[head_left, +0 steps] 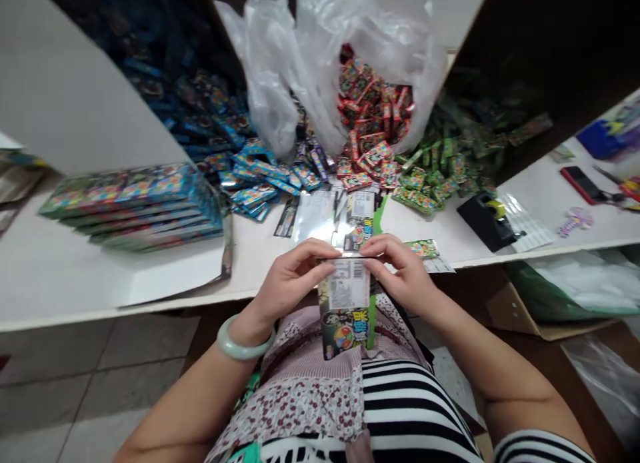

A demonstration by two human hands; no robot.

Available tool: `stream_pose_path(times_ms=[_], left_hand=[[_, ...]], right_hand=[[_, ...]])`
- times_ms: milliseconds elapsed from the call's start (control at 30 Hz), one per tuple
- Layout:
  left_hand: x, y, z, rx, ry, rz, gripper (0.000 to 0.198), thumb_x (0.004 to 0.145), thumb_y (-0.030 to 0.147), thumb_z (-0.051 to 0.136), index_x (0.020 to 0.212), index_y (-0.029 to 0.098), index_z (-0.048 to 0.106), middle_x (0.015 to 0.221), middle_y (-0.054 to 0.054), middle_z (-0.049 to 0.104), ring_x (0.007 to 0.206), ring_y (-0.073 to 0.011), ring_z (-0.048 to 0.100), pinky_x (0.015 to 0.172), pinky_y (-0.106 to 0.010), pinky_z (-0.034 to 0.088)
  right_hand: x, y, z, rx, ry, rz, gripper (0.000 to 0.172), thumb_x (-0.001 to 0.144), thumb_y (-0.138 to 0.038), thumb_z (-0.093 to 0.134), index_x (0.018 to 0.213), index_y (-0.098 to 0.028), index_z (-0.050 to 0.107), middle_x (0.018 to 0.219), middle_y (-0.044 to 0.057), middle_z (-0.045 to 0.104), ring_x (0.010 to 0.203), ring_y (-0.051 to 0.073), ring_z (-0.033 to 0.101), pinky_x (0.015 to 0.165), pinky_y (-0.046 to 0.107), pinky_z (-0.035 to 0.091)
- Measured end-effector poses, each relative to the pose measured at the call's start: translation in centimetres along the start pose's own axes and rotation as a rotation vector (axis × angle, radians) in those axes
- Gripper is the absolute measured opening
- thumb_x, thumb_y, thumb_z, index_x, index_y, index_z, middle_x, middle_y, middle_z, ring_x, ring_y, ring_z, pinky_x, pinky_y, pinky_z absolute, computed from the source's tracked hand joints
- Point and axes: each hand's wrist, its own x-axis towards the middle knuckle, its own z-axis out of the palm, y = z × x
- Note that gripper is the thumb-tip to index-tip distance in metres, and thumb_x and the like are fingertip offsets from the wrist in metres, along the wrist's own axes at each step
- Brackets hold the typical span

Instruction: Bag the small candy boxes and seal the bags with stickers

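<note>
My left hand (300,276) and my right hand (400,273) pinch the two sides of a black-and-green printed candy package (347,313), thumbs on its near face. The package hangs at the table's front edge, over my lap. It bears a white label with a barcode and a picture of colourful candies. Just beyond my fingertips, a similar black printed piece (359,216) lies on the table beside a clear shiny sheet (315,213). To the right of my right hand rests a small green candy packet (424,248).
At the left, stacked candy boxes (145,196) stand in an open carton. Heaps of blue packets (260,173), red packets (373,103) in a plastic bag (280,70), and green packets (430,176) lie at the back. A black tape dispenser (485,220) and phone (583,184) are right.
</note>
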Motion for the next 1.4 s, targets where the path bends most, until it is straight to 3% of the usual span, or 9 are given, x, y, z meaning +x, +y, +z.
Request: stream_pose_path(times_ms=[100, 167, 267, 367, 500, 833, 1100, 1267, 1400], left_hand=[[0.2, -0.7, -0.1, 0.026, 0.068, -0.025, 0.010, 0.083, 0.030, 0.076, 0.087, 0.022, 0.073, 0.086, -0.004, 0.072, 0.083, -0.0159, 0.068, 0.076, -0.029, 0.057], [0.4, -1.3, -0.1, 0.059, 0.115, -0.042, 0.011, 0.081, 0.031, 0.077, 0.084, 0.022, 0.071, 0.084, -0.003, 0.071, 0.082, -0.0160, 0.067, 0.074, -0.029, 0.056], [0.6, -2.1, 0.0, 0.097, 0.155, -0.078, 0.013, 0.079, 0.031, 0.077, 0.082, 0.021, 0.070, 0.085, -0.003, 0.071, 0.083, -0.0163, 0.066, 0.075, -0.029, 0.056], [0.8, -2.7, 0.1, 0.127, 0.159, -0.120, 0.014, 0.078, 0.032, 0.077, 0.083, 0.021, 0.070, 0.086, -0.003, 0.071, 0.084, -0.0169, 0.066, 0.075, -0.029, 0.055], [1.1, -3.0, 0.1, 0.157, 0.155, -0.143, 0.014, 0.078, 0.032, 0.076, 0.084, 0.021, 0.070, 0.086, -0.003, 0.070, 0.084, -0.0173, 0.066, 0.074, -0.029, 0.055], [0.8, -3.3, 0.0, 0.175, 0.173, -0.155, 0.011, 0.080, 0.030, 0.075, 0.086, 0.022, 0.070, 0.087, -0.003, 0.071, 0.085, -0.0175, 0.066, 0.074, -0.030, 0.055], [1.5, -2.5, 1.1, 0.130, 0.073, -0.086, 0.014, 0.082, 0.033, 0.074, 0.084, 0.021, 0.066, 0.085, -0.003, 0.069, 0.082, -0.0159, 0.065, 0.074, -0.029, 0.054], [1.8, -2.2, 2.3, 0.123, 0.030, -0.047, 0.013, 0.084, 0.031, 0.071, 0.084, 0.020, 0.065, 0.080, -0.001, 0.066, 0.077, -0.0140, 0.061, 0.071, -0.027, 0.049], [1.6, -1.7, 2.2, 0.108, -0.009, -0.052, 0.013, 0.087, 0.031, 0.067, 0.086, 0.019, 0.063, 0.081, -0.001, 0.064, 0.079, -0.0145, 0.059, 0.074, -0.027, 0.048]], right_hand=[[0.4, 2.3, -2.9, 0.069, -0.065, 0.096, 0.025, 0.090, -0.039, 0.063, 0.110, -0.026, 0.068, 0.120, 0.007, 0.068, 0.106, 0.018, 0.065, 0.086, 0.035, 0.056], [0.5, 5.3, -6.5, -0.027, 0.077, 0.181, 0.031, 0.087, -0.040, 0.065, 0.115, -0.026, 0.069, 0.116, 0.007, 0.071, 0.101, 0.019, 0.066, 0.090, 0.037, 0.055], [0.7, 10.4, -12.3, -0.465, 0.368, 0.344, 0.022, 0.085, -0.030, 0.062, 0.098, -0.018, 0.075, 0.102, 0.009, 0.073, 0.085, 0.020, 0.064, 0.088, 0.040, 0.053], [1.0, 13.9, -15.5, -0.803, 0.289, 0.461, 0.026, 0.088, -0.021, 0.056, 0.100, -0.013, 0.078, 0.107, 0.015, 0.072, 0.093, 0.024, 0.065, 0.094, 0.039, 0.050], [1.8, 15.2, -15.6, -0.965, 0.111, 0.529, 0.032, 0.091, -0.019, 0.053, 0.109, -0.010, 0.077, 0.114, 0.018, 0.070, 0.106, 0.027, 0.064, 0.097, 0.035, 0.046], [0.5, 15.5, -15.1, -0.954, 0.138, 0.418, 0.021, 0.089, -0.021, 0.057, 0.091, -0.015, 0.078, 0.110, 0.015, 0.070, 0.106, 0.027, 0.061, 0.096, 0.037, 0.045], [-2.9, 8.6, -14.9, -0.583, 0.312, 0.286, 0.014, 0.087, -0.031, 0.061, 0.086, -0.021, 0.071, 0.088, 0.007, 0.069, 0.085, 0.023, 0.064, 0.081, 0.039, 0.050], [1.1, -0.8, -8.7, -0.184, -0.032, 0.117, 0.017, 0.087, -0.041, 0.068, 0.086, -0.023, 0.070, 0.084, 0.003, 0.068, 0.080, 0.019, 0.062, 0.076, 0.034, 0.050], [4.8, -3.5, -4.6, -0.116, -0.293, 0.063, 0.019, 0.085, -0.040, 0.071, 0.080, -0.022, 0.069, 0.078, 0.002, 0.067, 0.076, 0.017, 0.060, 0.074, 0.032, 0.049]])
